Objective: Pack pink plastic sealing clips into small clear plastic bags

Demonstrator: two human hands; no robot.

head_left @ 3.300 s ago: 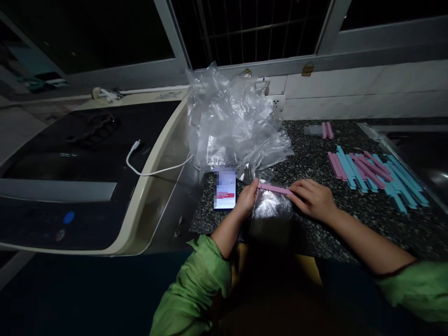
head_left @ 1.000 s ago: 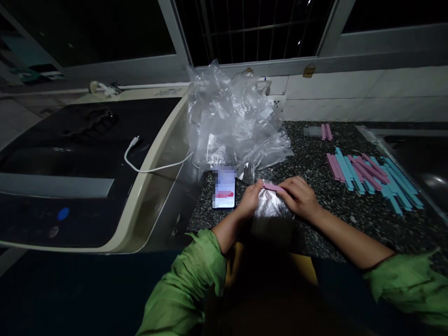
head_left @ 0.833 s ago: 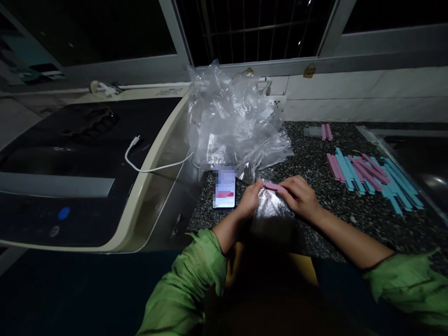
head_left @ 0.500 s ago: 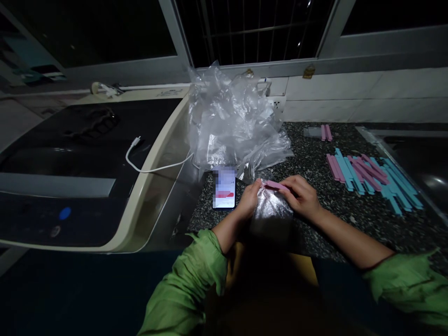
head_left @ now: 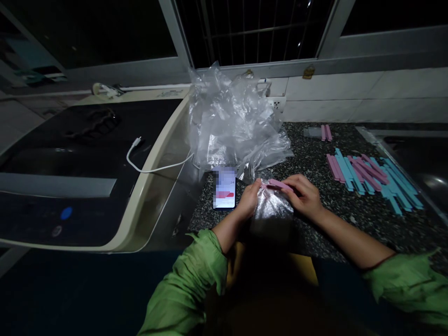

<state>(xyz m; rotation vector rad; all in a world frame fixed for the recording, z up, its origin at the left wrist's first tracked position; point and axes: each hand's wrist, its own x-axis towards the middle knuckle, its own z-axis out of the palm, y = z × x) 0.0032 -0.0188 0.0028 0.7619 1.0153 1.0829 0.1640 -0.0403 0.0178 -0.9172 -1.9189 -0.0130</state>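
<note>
A clear plastic bag (head_left: 275,210) hangs down between my hands at the front of the counter. Along its top edge lies a pink bag sealing clip (head_left: 280,185), whose two long bars look slightly apart. My left hand (head_left: 249,199) is closed on the bag's upper left corner, at the clip's left end. At the other end, my right hand (head_left: 304,196) pinches the clip between thumb and fingers. What the bag contains, if anything, I cannot make out. To the right lie several loose pink clips (head_left: 367,172) and several blue clips (head_left: 399,189) in a heap.
A lit phone (head_left: 224,189) lies left of my hands. Behind it rises a pile of crumpled clear bags (head_left: 234,116). A washing machine (head_left: 140,210) with a white cable (head_left: 157,171) stands left. Two pink clips (head_left: 326,133) lie farther back; a sink (head_left: 427,172) is at right.
The pink clip's right end has shifted slightly to the right with my right hand, and its bars show more apart. My left hand stays nearly still on the bag.
</note>
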